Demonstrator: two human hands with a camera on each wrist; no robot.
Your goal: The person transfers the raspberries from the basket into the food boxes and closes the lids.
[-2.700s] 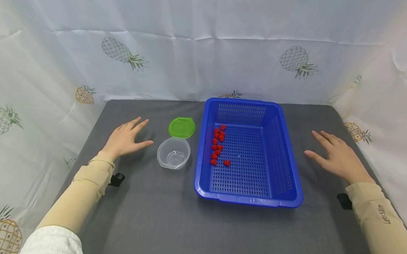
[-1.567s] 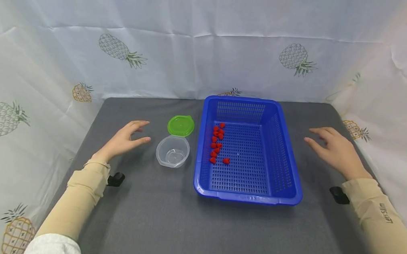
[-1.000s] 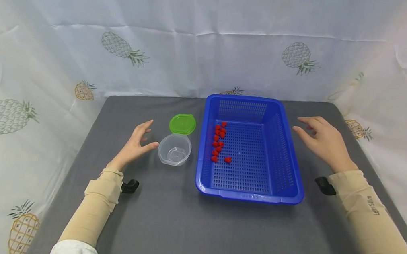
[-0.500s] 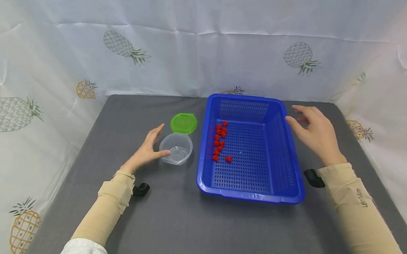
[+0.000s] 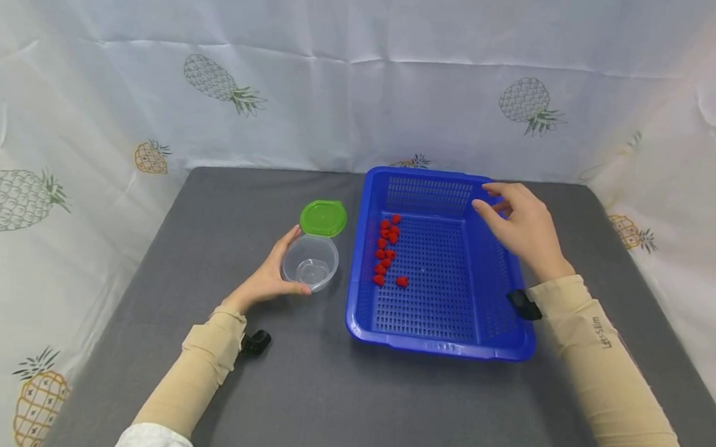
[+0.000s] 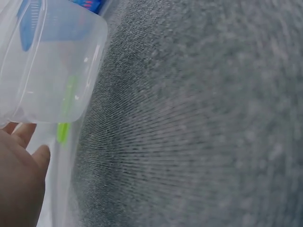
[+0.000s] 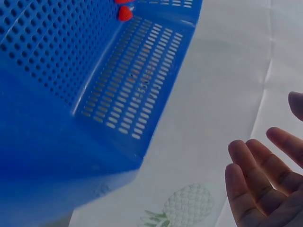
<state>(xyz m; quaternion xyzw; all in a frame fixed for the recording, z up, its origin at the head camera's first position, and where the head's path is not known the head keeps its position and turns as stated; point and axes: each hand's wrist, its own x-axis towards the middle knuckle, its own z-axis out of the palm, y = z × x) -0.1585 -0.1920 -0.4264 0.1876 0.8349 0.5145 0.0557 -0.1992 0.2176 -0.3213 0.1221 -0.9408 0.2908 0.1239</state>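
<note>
A clear plastic bowl (image 5: 310,263) stands upright on the grey table, left of the blue basket. My left hand (image 5: 270,273) spans its left side, thumb at the near side and forefinger at the far side; the frames do not settle whether they press on it. In the left wrist view, fingers (image 6: 41,158) show just beside the bowl (image 6: 57,61). Over the right wall of the blue basket (image 5: 443,346) hovers my right hand (image 5: 524,227), fingers loosely bent and holding nothing. Several small red berries (image 5: 386,262) lie along the basket floor's left side, one (image 5: 402,281) apart.
A green lid (image 5: 323,217) lies flat just behind the bowl. The grey table (image 5: 342,407) is bounded by white pineapple-print cloth (image 5: 355,110) at the back and sides. The basket walls (image 7: 137,80) stand tall around the berries.
My left hand has moved right and come around the bowl's left side. The right hand has moved left, from beside the basket to above its right wall. Bowl, lid and berries stay put.
</note>
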